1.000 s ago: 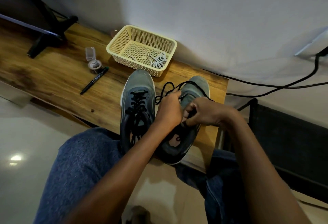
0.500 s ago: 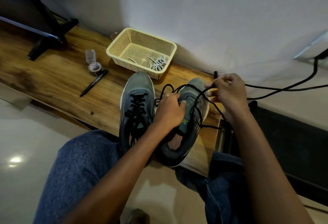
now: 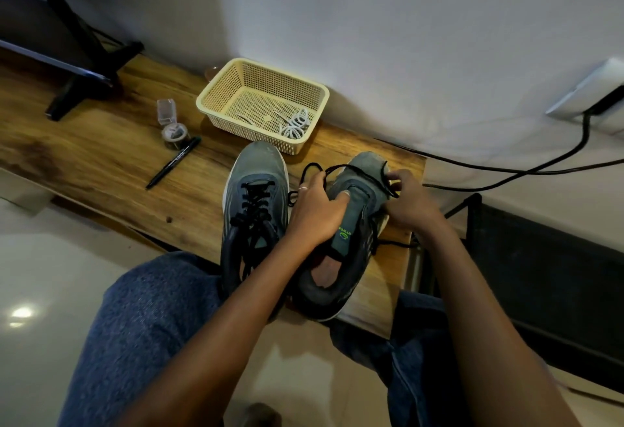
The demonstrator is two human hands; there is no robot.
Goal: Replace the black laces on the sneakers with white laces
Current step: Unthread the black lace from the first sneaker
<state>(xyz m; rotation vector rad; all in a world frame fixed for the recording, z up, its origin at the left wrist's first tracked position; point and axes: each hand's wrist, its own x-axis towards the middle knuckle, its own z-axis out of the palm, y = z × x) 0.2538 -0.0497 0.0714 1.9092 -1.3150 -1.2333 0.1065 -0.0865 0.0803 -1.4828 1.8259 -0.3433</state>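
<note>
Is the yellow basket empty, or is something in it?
Not empty. White laces lie in a loose bundle in the basket's right corner; the rest of its floor is bare.

Green printing on the tongue [image 3: 346,224] of the right-hand sneaker [image 3: 341,237], near the right end of the wooden bench [image 3: 101,156]: a small round logo and a short word beside it, upside down from this view and too small to spell out. Nothing readable on the other sneaker [image 3: 253,190], the pen [image 3: 174,163] or the basket [image 3: 263,102].
</note>
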